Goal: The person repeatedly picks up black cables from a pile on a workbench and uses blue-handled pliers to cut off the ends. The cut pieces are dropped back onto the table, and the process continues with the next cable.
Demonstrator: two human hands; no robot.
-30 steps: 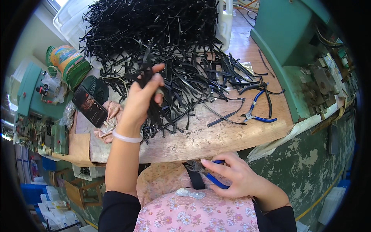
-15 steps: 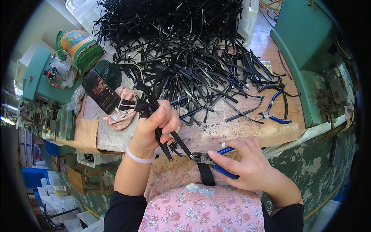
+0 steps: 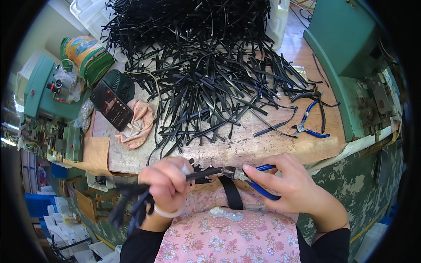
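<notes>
My left hand [image 3: 164, 182] is closed round a bunch of slim black eyeglass temples [image 3: 138, 199]; their curved ends trail out to the left, smeared by motion. From its other side, straight ends point right. My right hand [image 3: 291, 184] grips blue-handled pliers [image 3: 264, 191], with the thumb and fingers round the handles. The pliers' jaws meet the end of one temple [image 3: 210, 173] that sticks out of my left hand. Whether the jaws are clamped tight I cannot tell. Beyond my hands, a large heap of similar temples [image 3: 206, 87] covers the tabletop.
More pliers, one blue-handled [image 3: 318, 133] and one dark [image 3: 323, 116], lie at the right. A propped phone [image 3: 112, 107], pink cloth [image 3: 142, 117] and dark green fan [image 3: 125, 83] stand at the left. A white crate [image 3: 278, 24] is behind; green machines [image 3: 351, 48] flank the table [image 3: 298, 151].
My left hand has lowered and turned, swinging the bunch from upright to lying leftward. The pliers have shifted slightly right and up, their jaws still at a temple's end.
</notes>
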